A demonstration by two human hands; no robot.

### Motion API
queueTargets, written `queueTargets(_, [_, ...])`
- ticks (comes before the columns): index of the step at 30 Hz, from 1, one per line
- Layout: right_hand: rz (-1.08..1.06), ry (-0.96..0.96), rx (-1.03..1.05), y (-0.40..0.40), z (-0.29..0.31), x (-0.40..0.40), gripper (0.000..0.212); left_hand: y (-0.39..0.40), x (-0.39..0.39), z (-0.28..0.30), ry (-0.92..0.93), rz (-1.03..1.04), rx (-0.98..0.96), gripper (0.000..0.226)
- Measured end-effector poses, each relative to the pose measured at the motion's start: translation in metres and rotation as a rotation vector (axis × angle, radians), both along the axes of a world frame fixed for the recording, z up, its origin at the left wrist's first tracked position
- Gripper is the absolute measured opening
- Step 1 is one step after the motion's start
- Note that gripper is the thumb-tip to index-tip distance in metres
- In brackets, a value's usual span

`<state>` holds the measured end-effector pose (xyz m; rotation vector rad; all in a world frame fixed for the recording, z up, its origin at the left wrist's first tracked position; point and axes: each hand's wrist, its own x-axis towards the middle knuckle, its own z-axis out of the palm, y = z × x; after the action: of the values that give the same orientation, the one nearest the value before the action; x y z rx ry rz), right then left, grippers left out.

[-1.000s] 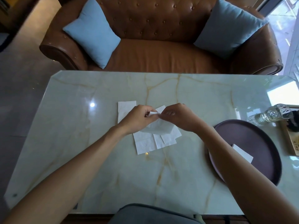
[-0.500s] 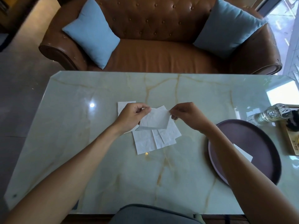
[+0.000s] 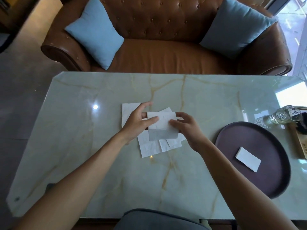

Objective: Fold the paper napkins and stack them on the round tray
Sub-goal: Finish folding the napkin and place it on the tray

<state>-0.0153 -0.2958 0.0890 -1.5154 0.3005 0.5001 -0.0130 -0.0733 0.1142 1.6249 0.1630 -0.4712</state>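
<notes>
A white paper napkin (image 3: 162, 123) is held just above the middle of the marble table, its lower half bent down in a fold. My left hand (image 3: 138, 122) pinches its left edge between thumb and fingers. My right hand (image 3: 185, 127) pinches its right edge. Under it lie several loose white napkins (image 3: 150, 147) spread on the table, one of them (image 3: 127, 111) sticking out to the left. The dark round tray (image 3: 259, 141) sits at the right and carries one folded napkin (image 3: 248, 159).
A glass bottle (image 3: 280, 116) lies on its side behind the tray, next to a wooden holder (image 3: 299, 143) at the table's right edge. A brown leather sofa (image 3: 166, 52) with two blue cushions stands beyond the table's far edge.
The napkin, pinched at one corner a second ago, has been opened out between both hands. It now hangs with a fold across its width, and the hands sit a little lower.
</notes>
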Motion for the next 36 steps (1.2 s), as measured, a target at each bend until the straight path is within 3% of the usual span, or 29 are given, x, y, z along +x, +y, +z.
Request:
queueTargets(3, [-0.092, 0.05, -0.101, 0.005, 0.0, -0.001, 0.048, -0.004, -0.008, -0.004, -0.053, -0.085, 0.087, 0.077])
queueTargets(6, [-0.09, 0.045, -0.113, 0.005, 0.001, -0.001, 0.052, -0.009, -0.014, -0.01, -0.069, -0.162, 0.18, 0.077])
queueTargets(12, [0.006, 0.015, -0.069, 0.0, 0.01, -0.002, 0.031, -0.011, -0.018, -0.02, -0.127, -0.183, 0.357, 0.043])
queueTargets(15, [0.155, 0.016, -0.008, -0.007, 0.016, -0.002, 0.045, -0.008, -0.016, -0.019, -0.11, -0.165, 0.32, 0.033])
queueTargets(18, [0.282, -0.028, -0.059, -0.011, 0.019, -0.003, 0.043, -0.005, -0.013, -0.016, -0.123, -0.193, 0.32, 0.027])
queueTargets(29, [0.259, -0.216, -0.327, -0.007, 0.014, 0.001, 0.008, 0.007, -0.011, -0.01, -0.143, -0.262, 0.355, 0.02])
queueTargets(33, [0.256, -0.305, -0.463, -0.007, 0.011, 0.003, 0.007, 0.009, -0.013, -0.013, -0.176, -0.301, 0.5, 0.028])
queueTargets(36, [0.295, -0.314, -0.453, -0.008, 0.013, 0.006, 0.01, 0.008, -0.012, -0.011, -0.182, -0.32, 0.493, 0.033])
